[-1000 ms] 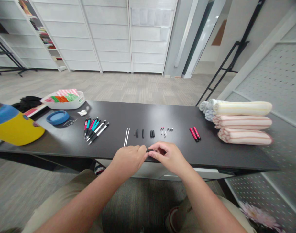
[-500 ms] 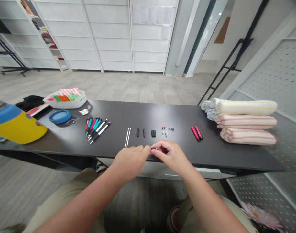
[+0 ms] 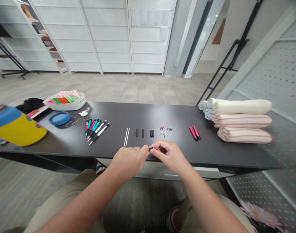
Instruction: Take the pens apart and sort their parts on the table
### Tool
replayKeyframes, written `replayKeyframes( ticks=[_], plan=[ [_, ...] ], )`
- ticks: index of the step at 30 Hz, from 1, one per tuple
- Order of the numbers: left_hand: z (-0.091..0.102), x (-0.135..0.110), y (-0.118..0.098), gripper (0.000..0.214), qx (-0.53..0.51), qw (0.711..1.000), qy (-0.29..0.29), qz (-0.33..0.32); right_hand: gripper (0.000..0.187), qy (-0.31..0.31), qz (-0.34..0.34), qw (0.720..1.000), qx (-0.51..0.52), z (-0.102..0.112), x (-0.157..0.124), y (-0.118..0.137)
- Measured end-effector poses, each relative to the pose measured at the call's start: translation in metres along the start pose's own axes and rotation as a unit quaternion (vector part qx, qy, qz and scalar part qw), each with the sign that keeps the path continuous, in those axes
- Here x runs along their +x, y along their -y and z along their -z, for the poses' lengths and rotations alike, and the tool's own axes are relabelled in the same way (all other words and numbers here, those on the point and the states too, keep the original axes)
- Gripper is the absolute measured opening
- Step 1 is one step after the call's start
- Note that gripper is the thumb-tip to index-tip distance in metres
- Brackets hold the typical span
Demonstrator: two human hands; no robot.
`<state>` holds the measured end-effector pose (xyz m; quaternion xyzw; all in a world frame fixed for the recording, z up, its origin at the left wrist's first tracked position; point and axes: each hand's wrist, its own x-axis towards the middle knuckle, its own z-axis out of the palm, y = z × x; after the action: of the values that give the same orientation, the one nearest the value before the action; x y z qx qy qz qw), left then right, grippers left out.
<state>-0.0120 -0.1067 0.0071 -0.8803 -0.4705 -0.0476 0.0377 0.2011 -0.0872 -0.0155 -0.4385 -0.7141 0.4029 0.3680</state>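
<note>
At the table's front edge my left hand (image 3: 131, 160) and my right hand (image 3: 169, 155) meet, fingers closed in a pinch. Between their fingertips shows a small dark pen part (image 3: 151, 149), mostly hidden by the fingers. Just beyond, pen parts lie in groups: two white refills (image 3: 126, 137), two thin black tubes (image 3: 137, 133), two short black grips (image 3: 152, 133), and several tiny red, clear and silvery pieces (image 3: 164, 131). Two red pen barrels (image 3: 194, 133) with black ends rest farther right.
Several assembled pens (image 3: 95, 131) lie left on the dark table (image 3: 114, 111). Behind them are a blue ring (image 3: 60, 118), a white basket (image 3: 75, 105) and a yellow-blue object (image 3: 19, 126). Rolled towels (image 3: 245, 119) are stacked at the right end.
The view has shifted slightly. Both hands keep the same pinch on the small dark pen part, with only slight finger movement; the laid-out parts stay in place.
</note>
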Motion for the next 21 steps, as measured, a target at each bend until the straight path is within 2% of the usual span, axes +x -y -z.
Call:
replayKeyframes(
  ticks=[4,8,14,17,21],
  plan=[
    [-0.01,0.003,0.0,0.031,-0.035,0.999,-0.005,0.024,0.022,-0.021,0.011,1.0,-0.007,-0.001,0.001,-0.001],
    [-0.009,0.003,0.002,0.03,-0.135,0.99,-0.035,0.02,0.021,-0.036,0.022,0.999,-0.011,-0.001,0.001,0.0],
    [0.005,-0.001,0.011,0.03,-0.28,0.96,0.011,0.025,0.019,-0.016,0.032,0.999,-0.024,0.001,0.001,0.001],
    [0.007,-0.002,0.014,0.03,-0.298,0.954,0.026,0.015,0.019,-0.004,0.037,0.999,-0.032,0.001,0.001,0.002],
    [0.008,-0.002,0.015,0.033,-0.25,0.967,0.047,0.001,0.02,0.008,0.03,0.999,-0.029,0.001,0.002,0.003]
  ],
)
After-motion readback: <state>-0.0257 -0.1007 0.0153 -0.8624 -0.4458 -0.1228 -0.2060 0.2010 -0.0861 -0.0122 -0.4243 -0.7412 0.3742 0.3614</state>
